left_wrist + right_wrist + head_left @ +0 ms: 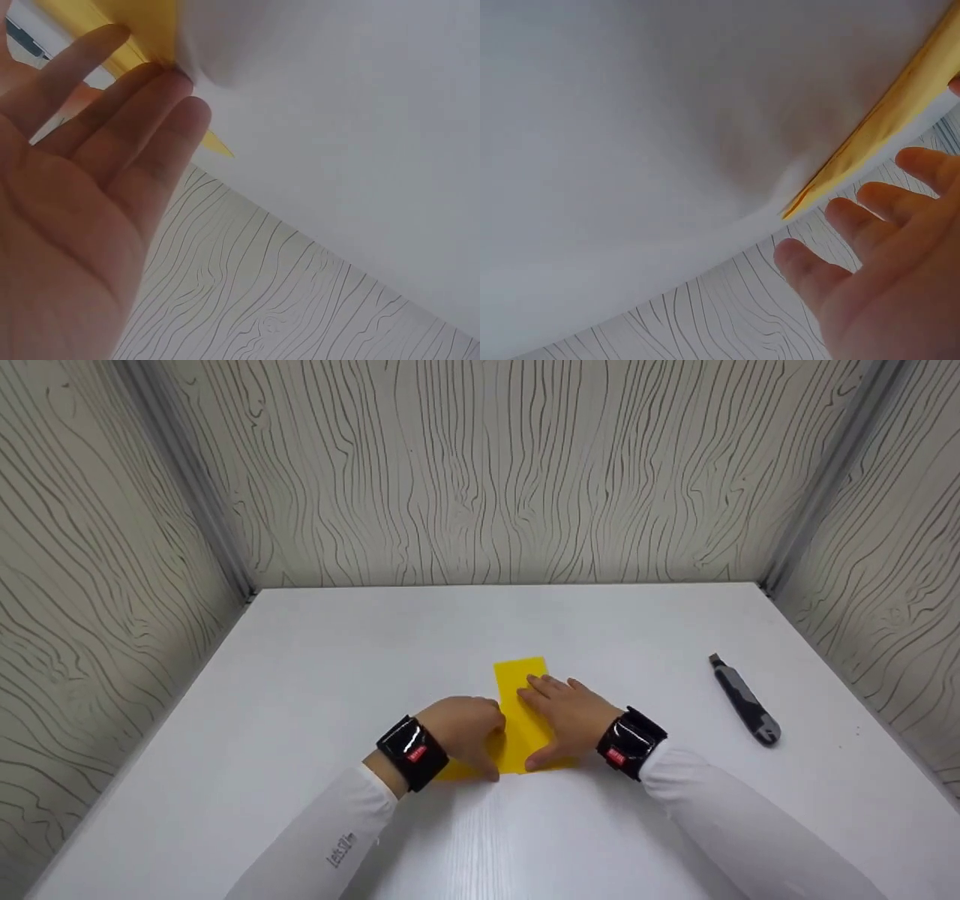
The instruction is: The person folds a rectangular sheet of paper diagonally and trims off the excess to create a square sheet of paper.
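White sleeves (337, 832) enter from the near edge of the surface (315, 675) and are cut off by the bottom of the head view; each wrist bears a black band (411, 752) with a small red label. Left hand (465, 729) lies over the left part of the paper (521, 690), a folded yellow sheet set near the middle of the surface, slightly toward the near edge. Its fingers curl down at the paper's left side, and the thumb reaches the near edge of the sheet; the hand hides what lies beneath it. In the left wrist view the fingers (135, 112) appear straight and close together, their tips touching the layered yellow edge, so the hand is flat and pressing rather than gripping. Right hand (566, 716) rests palm down on the right part of the paper, fingers spread and extended toward the far edge, thumb at the sheet's near edge. In the right wrist view its fingers (870, 217) are relaxed and apart, with only a thin yellow fold line of the paper visible beside them. Only the far end of the paper and a strip between the hands show plainly; the number of folds cannot be told. Knife (744, 700), a grey and black utility cutter, lies well apart near the right edge of the surface; its blade cannot be made out. Wood-grain walls (480, 472) enclose three sides.
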{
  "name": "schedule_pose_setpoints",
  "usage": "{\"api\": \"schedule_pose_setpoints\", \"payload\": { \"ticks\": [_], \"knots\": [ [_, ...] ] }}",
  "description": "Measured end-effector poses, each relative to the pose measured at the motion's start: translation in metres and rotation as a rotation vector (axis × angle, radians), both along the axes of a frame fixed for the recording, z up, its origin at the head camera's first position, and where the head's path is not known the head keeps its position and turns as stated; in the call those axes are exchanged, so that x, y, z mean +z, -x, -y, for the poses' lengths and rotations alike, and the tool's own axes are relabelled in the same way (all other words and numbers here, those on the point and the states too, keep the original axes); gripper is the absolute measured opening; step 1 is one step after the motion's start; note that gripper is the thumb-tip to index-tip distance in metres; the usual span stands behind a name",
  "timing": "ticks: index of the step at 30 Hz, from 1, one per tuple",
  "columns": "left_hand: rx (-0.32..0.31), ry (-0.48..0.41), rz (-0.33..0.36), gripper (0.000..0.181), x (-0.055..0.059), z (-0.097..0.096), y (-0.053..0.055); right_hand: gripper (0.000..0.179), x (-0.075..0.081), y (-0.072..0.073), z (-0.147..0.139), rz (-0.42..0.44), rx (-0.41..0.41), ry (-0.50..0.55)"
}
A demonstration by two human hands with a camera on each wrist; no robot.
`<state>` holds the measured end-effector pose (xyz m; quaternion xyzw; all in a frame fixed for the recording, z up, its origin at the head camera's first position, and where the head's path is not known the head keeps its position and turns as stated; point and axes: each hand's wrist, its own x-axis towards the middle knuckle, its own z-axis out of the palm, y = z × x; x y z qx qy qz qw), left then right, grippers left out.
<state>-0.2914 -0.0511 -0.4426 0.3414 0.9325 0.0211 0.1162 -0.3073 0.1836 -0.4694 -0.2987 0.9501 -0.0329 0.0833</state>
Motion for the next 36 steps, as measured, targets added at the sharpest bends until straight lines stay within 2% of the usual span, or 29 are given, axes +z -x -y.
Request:
{"api": "schedule_pose_setpoints", "payload": {
  "ticks": [3,7,15,21,25,29,36],
  "knots": [
    [0.003,0.007,-0.006,0.054,-0.001,0.000,0.000,0.119,-0.003,0.002,0.002,0.031,0.001,-0.007],
    [0.016,0.022,-0.010,0.052,0.001,0.000,-0.001,0.112,0.002,-0.001,0.002,0.062,-0.009,-0.007],
    [0.009,0.061,-0.030,0.043,0.009,-0.004,-0.005,0.105,0.004,-0.003,-0.008,0.040,0.005,-0.018],
    [0.008,0.062,-0.019,0.042,0.009,-0.005,-0.006,0.097,0.009,-0.011,-0.006,0.030,0.022,-0.016],
    [0.005,0.055,-0.022,0.043,0.008,-0.004,-0.007,0.084,0.009,-0.014,-0.003,0.014,0.052,0.032],
    [0.002,0.049,-0.027,0.042,0.008,-0.003,-0.008,0.066,0.008,-0.013,-0.001,-0.041,0.075,0.092],
    [-0.012,0.042,-0.044,0.040,0.007,-0.002,-0.007,0.034,0.007,-0.011,0.001,-0.096,0.048,0.161]
  ]
}}
